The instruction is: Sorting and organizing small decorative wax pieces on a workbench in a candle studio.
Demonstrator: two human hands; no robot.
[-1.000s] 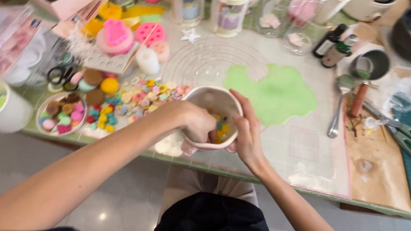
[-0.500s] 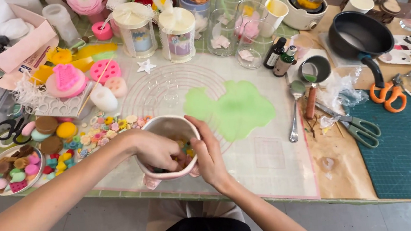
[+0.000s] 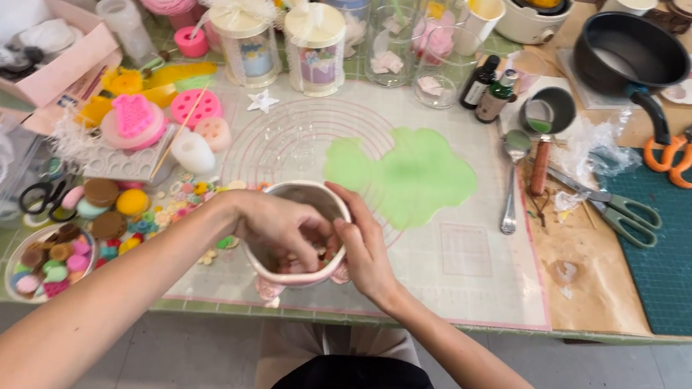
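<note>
Cluttered craft counter [image 3: 488, 290], covered by a translucent mat; at its near edge sits one pale cup [image 3: 300, 236], placed close to the body for easy reach; left hand [image 3: 278, 225] curls over the rim, fingers dipped inside among small coloured pieces; right hand [image 3: 363, 251] clasps the cup's side, steadying it; one flat green sheet [image 3: 403, 177] lies just beyond; two lidded jars [image 3: 316, 47] stand at the back; two scissors [image 3: 623, 212] lie right, well apart from the work.
</note>
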